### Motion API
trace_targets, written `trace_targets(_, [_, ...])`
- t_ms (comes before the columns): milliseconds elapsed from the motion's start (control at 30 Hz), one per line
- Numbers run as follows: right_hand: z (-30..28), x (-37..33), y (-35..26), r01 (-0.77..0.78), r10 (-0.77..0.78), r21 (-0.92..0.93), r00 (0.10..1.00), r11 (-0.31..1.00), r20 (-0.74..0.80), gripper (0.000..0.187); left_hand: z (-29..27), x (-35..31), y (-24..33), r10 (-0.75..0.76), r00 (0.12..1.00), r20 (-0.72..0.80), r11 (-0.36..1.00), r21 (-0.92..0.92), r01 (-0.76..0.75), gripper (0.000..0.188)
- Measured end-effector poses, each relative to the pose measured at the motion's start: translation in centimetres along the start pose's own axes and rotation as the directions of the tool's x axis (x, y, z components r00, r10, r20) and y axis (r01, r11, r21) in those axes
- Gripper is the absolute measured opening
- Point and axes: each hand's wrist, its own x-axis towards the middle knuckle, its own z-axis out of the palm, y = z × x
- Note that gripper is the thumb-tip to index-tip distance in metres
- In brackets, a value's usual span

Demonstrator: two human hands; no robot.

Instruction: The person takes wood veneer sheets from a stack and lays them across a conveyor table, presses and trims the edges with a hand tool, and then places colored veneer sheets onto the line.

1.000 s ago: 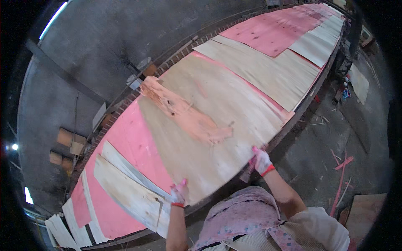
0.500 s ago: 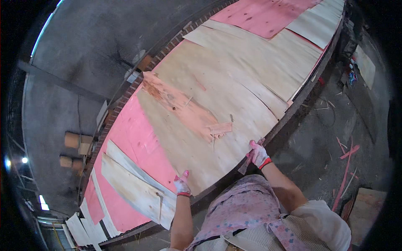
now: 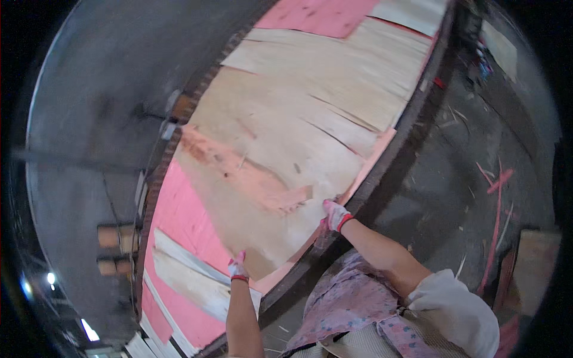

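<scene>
A large pale wood veneer sheet (image 3: 239, 107) covers the middle of the long bench stack. On it lies a torn orange-pink veneer piece (image 3: 239, 173) with ragged ends and a few splinters. My left hand (image 3: 237, 265), in a pink-stained white glove with a red cuff, is closed on the sheet's near left corner, thumb on top. Farther right, my right hand (image 3: 336, 216), gloved alike, grips the same near edge. A dull, flat shape shows below the right hand, too blurred to name. Underneath, a pinkish layer (image 3: 280, 275) shows along the edge.
Bright pink sheets (image 3: 188, 200) and narrow pale veneer strips (image 3: 194, 274) lie to the left. Another pink sheet (image 3: 316, 15) is at the far end. Bricks line the far bench edge. Pink scraps (image 3: 500, 182) litter the floor at right, near a board (image 3: 534, 268).
Both hands have shifted the sheet's near edge slightly inward from the bench edge, uncovering a pinkish strip beneath. The whole view has also swung, so the bench appears farther left.
</scene>
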Motion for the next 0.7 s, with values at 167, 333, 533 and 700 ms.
trace_targets(167, [0.2, 0.2, 0.1, 0.055, -0.055, -0.061, 0.998, 0.997, -0.004, 0.05, -0.8, 0.3, -0.4, -0.127, 0.969, -0.212, 0.979, 0.13, 0.157, 0.037])
trace_targets(333, [-1.4, 3.2, 1.4, 0.142, -0.145, -0.068, 0.989, 0.988, -0.041, 0.032, 0.5, 1.0, 0.0, -0.186, 0.98, -0.073, 0.97, 0.148, 0.195, 0.03])
trace_targets(533, [0.5, 2.5, 2.6, 0.113, -0.137, -0.211, 0.985, 0.971, -0.103, 0.036, -2.7, 2.2, -1.6, -0.268, 0.955, -0.123, 0.926, 0.24, 0.291, 0.022])
trace_targets(700, [-1.3, 5.9, 4.4, 0.307, -0.406, -0.434, 0.901, 0.847, -0.154, 0.033, -1.6, 2.9, -1.5, -0.312, 0.948, -0.062, 0.937, 0.144, 0.318, 0.021])
